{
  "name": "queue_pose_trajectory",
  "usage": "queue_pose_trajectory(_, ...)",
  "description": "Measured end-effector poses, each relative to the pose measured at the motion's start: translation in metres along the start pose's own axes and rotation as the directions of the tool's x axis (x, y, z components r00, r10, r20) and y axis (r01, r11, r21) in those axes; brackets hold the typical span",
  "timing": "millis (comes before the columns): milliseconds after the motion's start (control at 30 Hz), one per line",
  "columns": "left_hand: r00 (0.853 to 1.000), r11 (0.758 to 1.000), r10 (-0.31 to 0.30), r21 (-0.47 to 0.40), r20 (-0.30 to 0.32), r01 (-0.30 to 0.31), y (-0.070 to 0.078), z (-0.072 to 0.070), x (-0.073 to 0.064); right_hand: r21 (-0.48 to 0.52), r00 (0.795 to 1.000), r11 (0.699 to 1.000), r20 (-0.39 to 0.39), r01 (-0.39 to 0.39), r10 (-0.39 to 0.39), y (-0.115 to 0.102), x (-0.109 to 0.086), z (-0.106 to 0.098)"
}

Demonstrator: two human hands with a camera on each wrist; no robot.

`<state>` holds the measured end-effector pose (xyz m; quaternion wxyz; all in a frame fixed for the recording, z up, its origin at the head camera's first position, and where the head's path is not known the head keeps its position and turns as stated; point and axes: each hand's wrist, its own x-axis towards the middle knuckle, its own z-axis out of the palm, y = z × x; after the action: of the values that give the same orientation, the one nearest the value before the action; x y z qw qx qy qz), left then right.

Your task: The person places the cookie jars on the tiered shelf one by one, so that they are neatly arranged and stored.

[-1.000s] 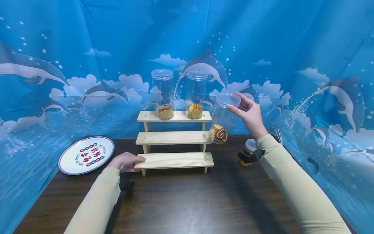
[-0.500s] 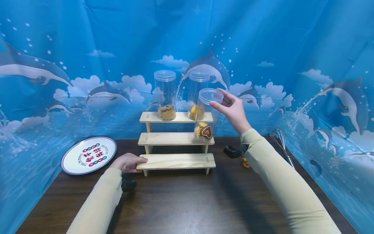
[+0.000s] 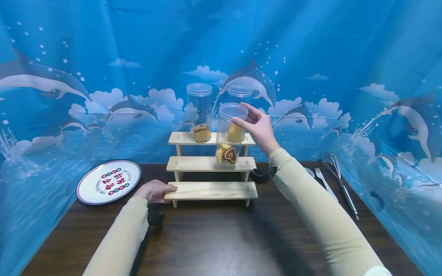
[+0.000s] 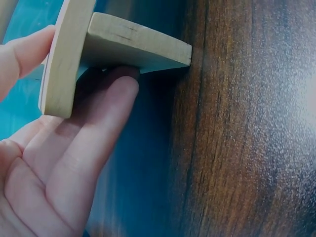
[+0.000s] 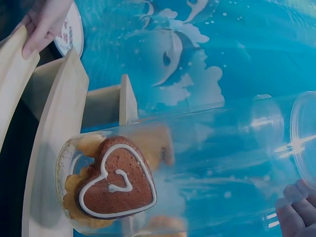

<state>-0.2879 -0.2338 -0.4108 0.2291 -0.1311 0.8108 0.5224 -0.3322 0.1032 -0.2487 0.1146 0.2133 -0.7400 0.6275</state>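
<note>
Gently level the cookie jar point(image 3: 226, 132), poised at the middle shelf point(image 3: 193, 163), contact unclear, with right grip point(image 3: 259, 128) clamped on its lid point(image 3: 232, 110); brace the bottom shelf point(image 3: 212, 189) with pinching left grip point(image 3: 155, 191).

Small staged set; hung dolphin-print backdrop point(image 3: 214, 50), dark wood-grain table point(image 3: 214, 241)

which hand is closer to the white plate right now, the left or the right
Left. The left hand is just right of the white plate, gripping the left end of the lowest shelf. The right hand is much farther right, holding the heart-cookie jar by its lid.
</note>
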Motion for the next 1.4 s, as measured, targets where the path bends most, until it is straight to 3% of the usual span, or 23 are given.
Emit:
queue_pose_trajectory(333,1.0,1.0,-0.021,0.014,-0.017,0.021,0.0,0.0,0.001,0.028,0.999,0.999,0.041,0.027,-0.029,-0.002,0.009,0.035)
queue_pose_trajectory(700,1.0,1.0,-0.02,0.022,-0.007,0.02,0.002,0.0,0.0,0.032,1.0,0.999,0.007,-0.006,0.006,0.009,0.016,0.065)
queue_pose_trajectory(933,1.0,1.0,-0.017,0.009,0.008,0.017,0.002,-0.001,0.0,0.024,1.0,0.999,0.002,-0.029,0.029,0.016,0.017,0.075)
queue_pose_trajectory(1400,0.999,0.999,-0.035,-0.004,-0.005,0.035,0.001,0.0,0.001,0.056,1.0,0.998,-0.009,0.007,-0.007,0.025,0.021,0.087)
